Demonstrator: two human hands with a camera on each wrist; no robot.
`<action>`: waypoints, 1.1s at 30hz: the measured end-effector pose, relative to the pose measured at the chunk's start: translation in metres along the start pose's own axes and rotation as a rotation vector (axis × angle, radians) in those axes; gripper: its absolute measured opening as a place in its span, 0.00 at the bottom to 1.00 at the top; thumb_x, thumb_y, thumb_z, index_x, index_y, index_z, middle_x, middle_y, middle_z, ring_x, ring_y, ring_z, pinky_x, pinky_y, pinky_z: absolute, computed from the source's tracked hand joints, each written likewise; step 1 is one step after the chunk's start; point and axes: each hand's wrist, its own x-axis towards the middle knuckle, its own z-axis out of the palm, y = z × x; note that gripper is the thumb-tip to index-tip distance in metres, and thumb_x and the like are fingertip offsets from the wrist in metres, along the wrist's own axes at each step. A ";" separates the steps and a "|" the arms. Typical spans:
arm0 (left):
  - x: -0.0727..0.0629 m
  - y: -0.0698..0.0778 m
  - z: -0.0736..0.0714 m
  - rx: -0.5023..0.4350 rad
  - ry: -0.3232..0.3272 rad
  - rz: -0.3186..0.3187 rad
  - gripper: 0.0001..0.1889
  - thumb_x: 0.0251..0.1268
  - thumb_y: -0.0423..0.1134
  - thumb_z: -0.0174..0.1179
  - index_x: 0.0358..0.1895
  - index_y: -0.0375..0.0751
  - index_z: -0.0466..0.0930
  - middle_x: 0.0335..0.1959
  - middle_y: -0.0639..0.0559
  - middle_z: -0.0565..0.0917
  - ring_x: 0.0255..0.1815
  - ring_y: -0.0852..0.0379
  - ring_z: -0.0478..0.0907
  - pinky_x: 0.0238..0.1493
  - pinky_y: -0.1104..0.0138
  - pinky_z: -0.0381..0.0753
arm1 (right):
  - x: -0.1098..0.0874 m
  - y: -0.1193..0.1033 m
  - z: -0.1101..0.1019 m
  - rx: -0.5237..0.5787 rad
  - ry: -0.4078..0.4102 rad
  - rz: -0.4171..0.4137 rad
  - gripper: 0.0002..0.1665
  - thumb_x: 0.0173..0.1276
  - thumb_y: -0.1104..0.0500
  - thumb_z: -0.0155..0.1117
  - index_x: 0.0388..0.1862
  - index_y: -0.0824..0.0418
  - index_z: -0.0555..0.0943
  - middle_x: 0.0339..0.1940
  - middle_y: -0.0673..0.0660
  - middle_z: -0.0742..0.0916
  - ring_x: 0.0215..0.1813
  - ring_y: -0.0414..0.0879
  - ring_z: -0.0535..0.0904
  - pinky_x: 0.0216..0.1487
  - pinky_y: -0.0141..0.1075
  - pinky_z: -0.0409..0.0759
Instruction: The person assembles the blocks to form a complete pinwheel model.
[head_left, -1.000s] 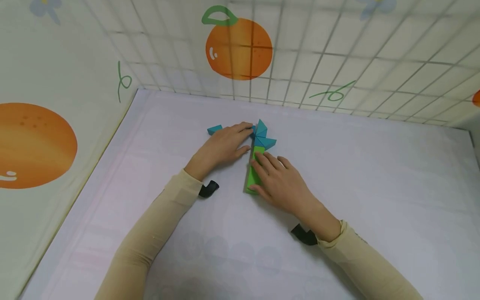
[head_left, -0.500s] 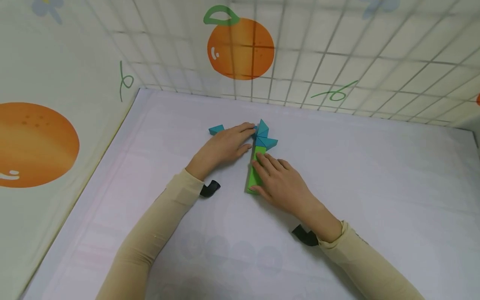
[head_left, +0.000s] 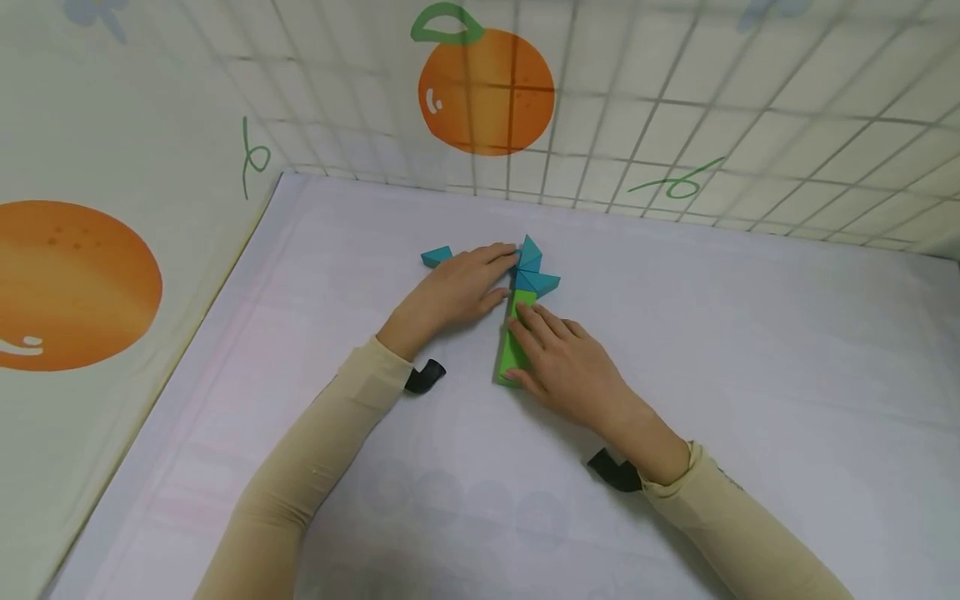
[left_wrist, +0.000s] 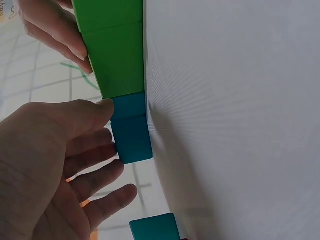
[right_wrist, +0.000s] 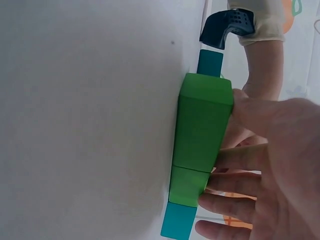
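Note:
Green blocks (head_left: pixel 507 360) lie end to end in a bar on the white tabletop. Blue triangular blocks (head_left: pixel 529 268) fan out at the bar's far end. My right hand (head_left: pixel 570 367) rests along the bar's right side; in the right wrist view its thumb and fingers touch the green block (right_wrist: pixel 202 130). From the left, my left hand (head_left: pixel 453 287) reaches to the fan, fingers loosely extended. Its thumb and fingertips meet the edge of a blue block (left_wrist: pixel 131 141) in the left wrist view. Another blue block (head_left: pixel 436 256) lies apart, partly behind the left hand.
Black curved wrist mounts (head_left: pixel 425 377) jut from both sleeves low over the table. A cloth wall (head_left: pixel 600 108) with grid lines and a printed orange rises along the back edge. Another cloth wall (head_left: pixel 187 142) borders the left side.
The whole head view has shifted slightly to the right. Hands and blocks hold nearly the same places relative to each other.

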 end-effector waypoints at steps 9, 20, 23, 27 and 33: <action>0.000 0.000 -0.005 0.019 0.009 0.007 0.31 0.74 0.46 0.54 0.75 0.40 0.60 0.77 0.48 0.61 0.77 0.50 0.59 0.74 0.55 0.64 | 0.002 0.000 -0.003 0.002 0.030 -0.009 0.38 0.72 0.41 0.57 0.69 0.65 0.70 0.73 0.64 0.71 0.72 0.58 0.69 0.63 0.50 0.76; -0.006 -0.018 -0.019 0.011 0.050 -0.034 0.30 0.74 0.49 0.53 0.74 0.43 0.62 0.78 0.49 0.58 0.76 0.48 0.60 0.73 0.53 0.63 | 0.001 -0.001 -0.003 0.021 0.044 -0.009 0.38 0.71 0.41 0.59 0.69 0.66 0.70 0.72 0.64 0.72 0.71 0.59 0.70 0.60 0.51 0.78; -0.014 -0.041 -0.031 -0.046 0.080 -0.099 0.31 0.72 0.51 0.56 0.73 0.44 0.64 0.75 0.48 0.64 0.71 0.46 0.66 0.71 0.52 0.66 | -0.001 -0.001 -0.002 0.023 0.045 -0.006 0.38 0.71 0.42 0.60 0.69 0.66 0.70 0.72 0.64 0.72 0.71 0.59 0.70 0.59 0.51 0.79; -0.027 -0.074 -0.039 -0.169 0.092 -0.186 0.32 0.65 0.54 0.63 0.70 0.47 0.70 0.65 0.47 0.74 0.62 0.47 0.74 0.64 0.53 0.73 | -0.002 -0.002 -0.001 0.035 0.041 -0.001 0.38 0.71 0.42 0.60 0.69 0.66 0.70 0.72 0.65 0.72 0.71 0.59 0.70 0.59 0.52 0.79; -0.037 -0.100 -0.038 -0.338 0.090 -0.218 0.27 0.58 0.49 0.71 0.62 0.49 0.80 0.49 0.48 0.82 0.51 0.51 0.76 0.53 0.58 0.77 | -0.002 -0.004 0.000 0.042 0.030 0.003 0.38 0.71 0.41 0.58 0.70 0.66 0.70 0.72 0.64 0.72 0.72 0.59 0.69 0.59 0.52 0.78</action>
